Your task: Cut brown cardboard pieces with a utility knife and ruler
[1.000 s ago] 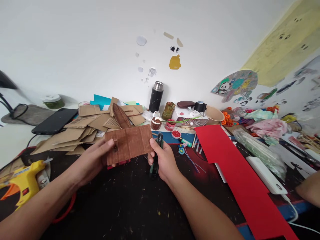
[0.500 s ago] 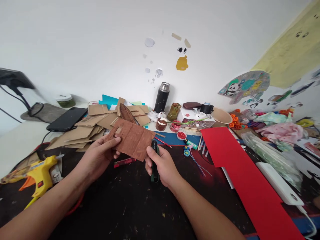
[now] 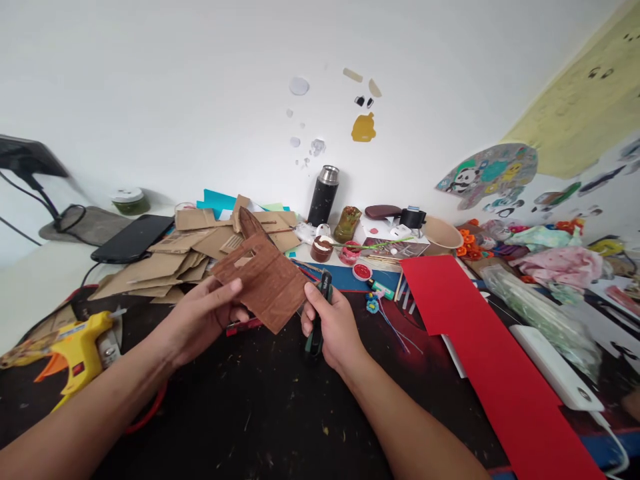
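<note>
My left hand point(image 3: 203, 320) holds a brown painted cardboard piece point(image 3: 263, 283) with a small cut-out, tilted over the dark table. Its thumb lies on top and the fingers curl under. My right hand point(image 3: 336, 325) is closed round a black and green cutter point(image 3: 320, 313), held upright just right of the cardboard's lower corner. A red pen-like thing point(image 3: 243, 325) lies on the table under the cardboard.
Cardboard scraps point(image 3: 165, 263) are heaped behind, with a black phone point(image 3: 133, 238) to their left. A yellow glue gun point(image 3: 75, 350) lies at the left, a large red sheet point(image 3: 480, 340) at the right. A black flask point(image 3: 323, 195), paint pots point(image 3: 361, 270) and craft clutter stand at the back.
My left hand has turned the brown cardboard, so one corner now points down towards me. My right hand has let go of its edge and keeps the cutter.
</note>
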Tool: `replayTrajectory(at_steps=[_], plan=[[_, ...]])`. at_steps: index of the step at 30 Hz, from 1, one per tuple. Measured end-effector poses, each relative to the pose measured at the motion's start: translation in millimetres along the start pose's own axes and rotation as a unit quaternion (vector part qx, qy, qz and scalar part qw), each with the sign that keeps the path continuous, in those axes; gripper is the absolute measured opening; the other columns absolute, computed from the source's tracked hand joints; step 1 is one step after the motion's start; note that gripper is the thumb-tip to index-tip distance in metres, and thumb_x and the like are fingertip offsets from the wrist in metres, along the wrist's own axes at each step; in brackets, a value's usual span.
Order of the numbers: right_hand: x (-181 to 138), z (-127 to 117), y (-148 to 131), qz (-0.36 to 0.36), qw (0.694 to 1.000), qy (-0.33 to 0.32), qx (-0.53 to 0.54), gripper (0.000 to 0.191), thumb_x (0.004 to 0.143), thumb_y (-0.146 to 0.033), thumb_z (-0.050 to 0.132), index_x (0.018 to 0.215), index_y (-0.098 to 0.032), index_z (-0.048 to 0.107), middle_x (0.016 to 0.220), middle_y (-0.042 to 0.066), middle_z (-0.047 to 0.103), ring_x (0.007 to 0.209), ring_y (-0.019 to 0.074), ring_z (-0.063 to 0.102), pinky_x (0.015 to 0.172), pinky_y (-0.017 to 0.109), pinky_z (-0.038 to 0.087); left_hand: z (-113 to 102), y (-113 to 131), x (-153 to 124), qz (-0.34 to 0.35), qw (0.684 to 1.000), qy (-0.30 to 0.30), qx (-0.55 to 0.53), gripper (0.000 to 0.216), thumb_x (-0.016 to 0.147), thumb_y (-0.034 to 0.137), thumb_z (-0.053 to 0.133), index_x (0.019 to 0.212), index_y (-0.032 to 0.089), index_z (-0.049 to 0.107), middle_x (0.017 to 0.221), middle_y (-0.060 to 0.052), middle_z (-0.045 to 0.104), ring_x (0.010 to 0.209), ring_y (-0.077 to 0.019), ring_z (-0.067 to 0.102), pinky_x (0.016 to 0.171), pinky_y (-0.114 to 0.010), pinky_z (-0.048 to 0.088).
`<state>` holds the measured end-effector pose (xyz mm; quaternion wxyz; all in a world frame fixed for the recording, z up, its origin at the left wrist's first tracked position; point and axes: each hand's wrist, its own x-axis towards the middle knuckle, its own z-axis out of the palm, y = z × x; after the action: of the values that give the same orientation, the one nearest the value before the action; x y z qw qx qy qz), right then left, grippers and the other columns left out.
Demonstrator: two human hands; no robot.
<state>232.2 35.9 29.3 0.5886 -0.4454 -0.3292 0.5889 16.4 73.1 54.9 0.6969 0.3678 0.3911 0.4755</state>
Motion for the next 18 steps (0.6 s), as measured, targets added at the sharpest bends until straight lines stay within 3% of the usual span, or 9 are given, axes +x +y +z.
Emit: replayTrajectory(at_steps=[5,12,18], plan=[[1,-1,-1,-0.002,1.0,0.008,0.009,0.056,0.079,-0.065,0.092,0.082,-0.025,0.052,0.057,-0.01,0.051,0.043,0.0098,0.047,0.043,0.023,0.039,0,-10,1,-0.03,0.999,-0.009,0.024,0.046,0.059,0.029,0.107,0.094,0.017,0.079,0.075,-0.005,0.077,0.06,-0.0178,0.072,0.051,-0.024,0.059],[-4,2,4,0.02,0.998,-0.053,-0.016,0.054,0.081,-0.067,0.091,0.089,-0.023,0.062,0.058,-0.01,0.052,0.043,0.01,0.049,0.043,0.022,0.037,-5,-9,8,0.05,0.997,0.057,0.021,0.043,0.062,0.042,0.105,0.08,0.019,0.074,0.066,0.004,0.065,0.053,-0.0077,0.056,0.049,-0.018,0.047],[0,1,-1,0.014,0.999,-0.039,-0.001,0.059,0.081,-0.074,0.088,0.094,-0.02,0.07,0.058,-0.009,0.053,0.042,0.0102,0.049,0.043,0.023,0.036,-2,-5,3,0.062,0.995,0.074,0.034,0.048,0.058,0.049,0.106,0.082,0.02,0.077,0.073,0.003,0.069,0.06,-0.0091,0.057,0.052,-0.019,0.047]])
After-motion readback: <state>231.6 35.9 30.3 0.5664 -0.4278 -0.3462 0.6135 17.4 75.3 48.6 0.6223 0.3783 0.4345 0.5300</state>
